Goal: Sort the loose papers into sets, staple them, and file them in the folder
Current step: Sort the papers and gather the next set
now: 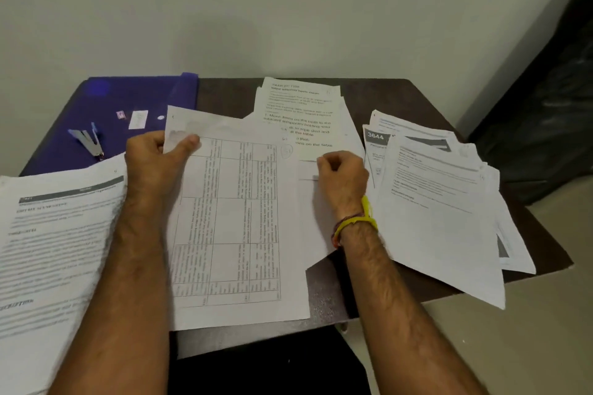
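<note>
Legible print: far sheet [300,115] headed "Wipe" and "clean", with "Move items on the table" lower down; "3644" in white on a grey band [376,136] in the right-hand pile [433,199]; other text too blurred to read. Left hand [154,160] pinches the top-left corner of the table-printed sheet [231,218], thumb on top, forearm lying along the paper; right hand [343,175] is curled closed at that sheet's right edge, whether it holds paper cannot be told; yellow wristband [356,223]. Blue folder [128,99] lies far left on the dark table [378,96]; stapler [88,141] rests on it; another paper set [54,234] sits near left.
</note>
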